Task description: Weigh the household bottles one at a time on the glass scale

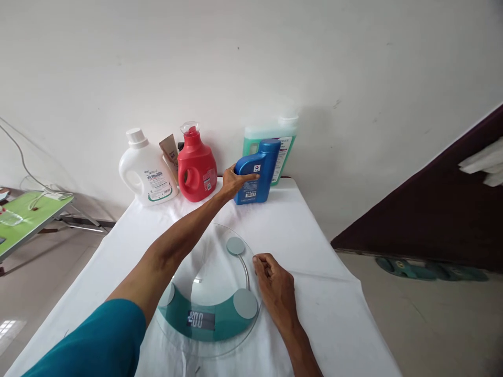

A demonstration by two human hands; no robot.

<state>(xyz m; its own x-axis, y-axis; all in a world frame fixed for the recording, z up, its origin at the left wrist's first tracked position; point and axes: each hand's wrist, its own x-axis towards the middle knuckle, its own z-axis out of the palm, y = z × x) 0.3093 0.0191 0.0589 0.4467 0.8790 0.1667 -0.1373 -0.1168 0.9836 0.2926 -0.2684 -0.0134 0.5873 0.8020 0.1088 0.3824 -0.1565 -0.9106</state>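
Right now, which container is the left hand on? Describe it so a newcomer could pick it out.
On the white-covered table, a row of containers stands against the wall. The left hand touches the blue bottle, standing before the green jug; it alone is blue.

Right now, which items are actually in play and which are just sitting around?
In play:
- blue bottle, left hand on its side
- glass scale, right hand at its right edge, display lit

Sitting around:
- white jug
- red jug
- tan tube between them
- green container behind the blue bottle
- green side table
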